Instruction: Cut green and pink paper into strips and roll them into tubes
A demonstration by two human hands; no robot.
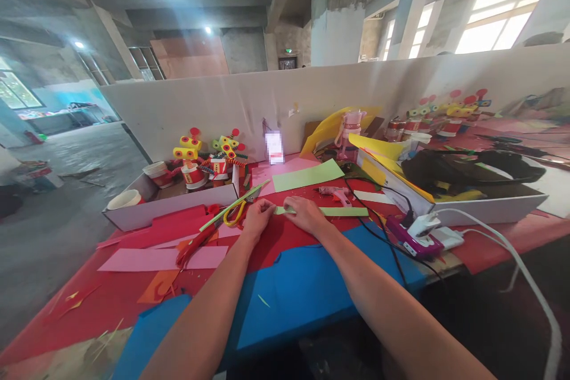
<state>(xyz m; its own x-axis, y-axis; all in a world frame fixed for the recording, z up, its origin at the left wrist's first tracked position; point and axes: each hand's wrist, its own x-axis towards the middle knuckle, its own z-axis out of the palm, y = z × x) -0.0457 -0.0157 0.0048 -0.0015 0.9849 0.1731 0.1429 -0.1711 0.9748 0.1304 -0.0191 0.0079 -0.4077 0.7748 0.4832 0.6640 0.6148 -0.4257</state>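
A narrow light-green paper strip (pixel 345 212) lies across the red table covering between my hands. My left hand (pixel 259 215) pinches the strip's left end. My right hand (pixel 304 212) has its fingers closed on the strip a little further right, and the rest runs out past my wrist. Just left of my left hand are yellow-handled scissors (pixel 235 214), with another thin green strip (pixel 222 214) beside them. A wider green paper sheet (pixel 307 176) lies beyond my hands. The exact fold or edge under my fingertips is hard to make out.
A pink glue gun (pixel 335 195) lies right of my hands. Cup figures (pixel 193 175) stand in a white box (pixel 178 209) at left. A purple power strip (pixel 414 238) with cables is at right, near another box (pixel 485 214). Pink paper (pixel 164 259) and blue sheet (pixel 303 291) are nearer.
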